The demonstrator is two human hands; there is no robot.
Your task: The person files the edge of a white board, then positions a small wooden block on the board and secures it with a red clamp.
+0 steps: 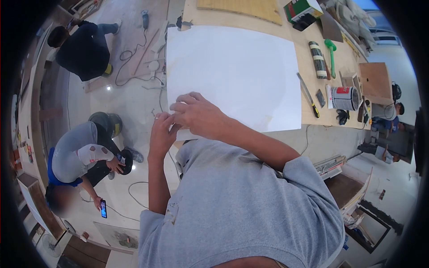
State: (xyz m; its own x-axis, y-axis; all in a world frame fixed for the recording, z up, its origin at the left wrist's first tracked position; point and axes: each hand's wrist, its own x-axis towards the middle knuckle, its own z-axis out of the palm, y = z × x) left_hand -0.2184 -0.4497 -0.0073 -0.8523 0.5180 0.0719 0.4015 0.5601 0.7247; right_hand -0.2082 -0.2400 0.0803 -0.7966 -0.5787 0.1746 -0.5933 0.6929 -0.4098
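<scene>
A large white sheet [232, 71] lies flat over the wooden worktable, directly in front of me. At its near left corner, my left hand [162, 133] has its fingers bent together at the sheet's edge. My right hand [199, 115] reaches across the sheet to the same corner, fingers curled and meeting those of the left. Whatever is pinched between the fingertips is hidden by the hands.
On the worktable [324, 117], to the right, are a yellow-black handled tool [308, 96], a green hammer [331, 56], a dark roll [317, 60] and a can [345, 98]. At left, one person [73, 154] sits with a phone [103, 208]; another [85, 51] crouches near a corded grinder [145, 20].
</scene>
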